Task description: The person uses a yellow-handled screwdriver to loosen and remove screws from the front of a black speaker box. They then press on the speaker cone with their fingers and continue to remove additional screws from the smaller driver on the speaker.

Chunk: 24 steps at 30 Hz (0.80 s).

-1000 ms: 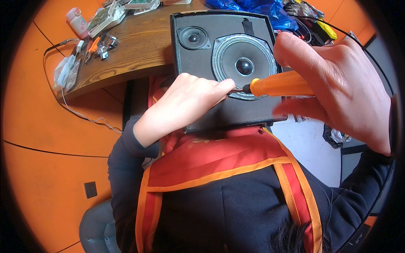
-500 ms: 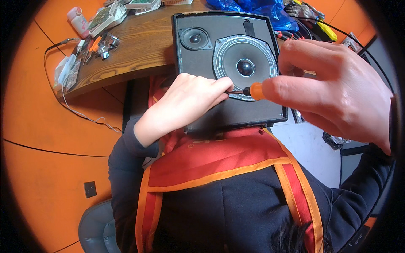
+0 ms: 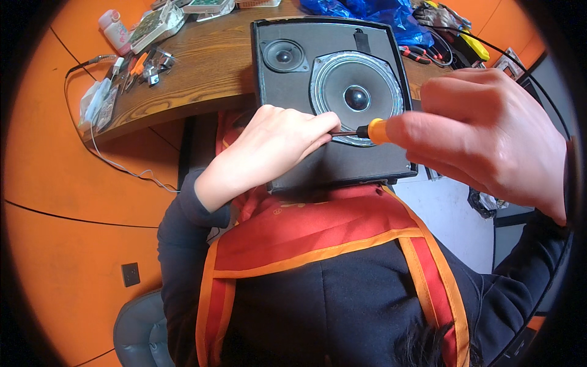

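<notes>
A black speaker cabinet (image 3: 293,98) leans against the table edge above my lap, its front facing me. It carries a small round tweeter (image 3: 284,55) at upper left and a large woofer (image 3: 356,98) at right. My right hand (image 3: 489,131) is closed round the yellow-orange handle of a screwdriver (image 3: 377,131). The shaft runs left across the woofer's lower rim. My left hand (image 3: 275,137) pinches the shaft near its tip, at the woofer's lower left edge. The fingers hide the tip and whatever it touches.
On the wooden table (image 3: 208,67) lie small tools and parts (image 3: 143,67) at left, a white bottle (image 3: 114,30), and a tray with a circuit board (image 3: 156,25). Behind the speaker are a blue plastic bag (image 3: 373,13) and red-handled pliers (image 3: 416,55). A cable hangs at right.
My right hand has turned and its fingers have curled in closer round the handle. The screwdriver handle has shifted slightly right; my left hand stays at the tip.
</notes>
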{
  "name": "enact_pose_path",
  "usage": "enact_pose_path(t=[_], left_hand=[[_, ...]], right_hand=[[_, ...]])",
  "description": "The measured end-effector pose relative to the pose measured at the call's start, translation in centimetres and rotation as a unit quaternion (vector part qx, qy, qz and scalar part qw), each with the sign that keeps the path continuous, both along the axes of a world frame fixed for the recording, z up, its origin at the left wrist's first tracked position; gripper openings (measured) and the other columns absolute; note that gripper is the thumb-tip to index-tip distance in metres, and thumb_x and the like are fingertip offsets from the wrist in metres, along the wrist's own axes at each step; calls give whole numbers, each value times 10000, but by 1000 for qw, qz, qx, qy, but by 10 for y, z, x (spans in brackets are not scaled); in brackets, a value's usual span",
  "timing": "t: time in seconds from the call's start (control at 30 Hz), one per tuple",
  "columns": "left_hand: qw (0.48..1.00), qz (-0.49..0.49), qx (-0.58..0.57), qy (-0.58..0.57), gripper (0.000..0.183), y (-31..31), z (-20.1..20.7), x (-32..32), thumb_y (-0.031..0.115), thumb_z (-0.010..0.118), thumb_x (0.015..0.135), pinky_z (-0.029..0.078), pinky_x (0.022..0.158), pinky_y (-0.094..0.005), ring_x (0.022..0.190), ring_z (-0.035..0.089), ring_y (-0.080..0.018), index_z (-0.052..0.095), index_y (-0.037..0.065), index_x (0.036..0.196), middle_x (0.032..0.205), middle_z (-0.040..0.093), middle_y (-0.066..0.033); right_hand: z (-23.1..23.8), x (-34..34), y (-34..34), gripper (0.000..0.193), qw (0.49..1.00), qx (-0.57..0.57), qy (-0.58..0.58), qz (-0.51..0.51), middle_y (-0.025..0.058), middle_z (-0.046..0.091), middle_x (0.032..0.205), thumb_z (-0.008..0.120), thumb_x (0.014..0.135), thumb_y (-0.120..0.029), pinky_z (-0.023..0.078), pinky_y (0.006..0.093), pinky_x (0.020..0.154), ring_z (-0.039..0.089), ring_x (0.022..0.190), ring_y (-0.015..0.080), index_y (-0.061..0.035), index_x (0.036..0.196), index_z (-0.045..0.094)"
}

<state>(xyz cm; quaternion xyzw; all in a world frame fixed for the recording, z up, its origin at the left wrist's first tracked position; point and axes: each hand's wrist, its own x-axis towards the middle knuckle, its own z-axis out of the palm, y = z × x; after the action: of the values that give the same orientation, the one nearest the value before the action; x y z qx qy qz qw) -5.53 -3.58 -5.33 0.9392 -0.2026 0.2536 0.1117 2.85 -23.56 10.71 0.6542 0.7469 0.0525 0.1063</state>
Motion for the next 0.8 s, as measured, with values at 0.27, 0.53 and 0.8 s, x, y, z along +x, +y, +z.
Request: enact_pose_path(t=[0.27,0.53,0.8], left_hand=[[997,10,-11,80,151,1,6,2,149,566,860,488,573,-349,681,627,-282,538,82,992,752,628,-105],[990,14,45,134,138,1,24,7,210,536,884,468,528,-359,620,611,-281,486,87,922,694,605,-111],[981,19,191,26,199,-12,17,9,197,559,865,451,451,-311,512,572,-235,426,71,788,569,513,-74]], right_hand=[[-25,12,-45,223,972,230,53,1,118,580,814,623,727,-5,450,290,563,557,641,207,-22,948,602],[-76,50,-80,150,810,441,340,-184,64,623,899,546,894,-111,397,151,490,518,570,32,-13,992,602],[-85,63,-107,269,767,568,248,-165,47,615,820,637,857,-280,407,147,458,519,495,65,-50,995,654]])
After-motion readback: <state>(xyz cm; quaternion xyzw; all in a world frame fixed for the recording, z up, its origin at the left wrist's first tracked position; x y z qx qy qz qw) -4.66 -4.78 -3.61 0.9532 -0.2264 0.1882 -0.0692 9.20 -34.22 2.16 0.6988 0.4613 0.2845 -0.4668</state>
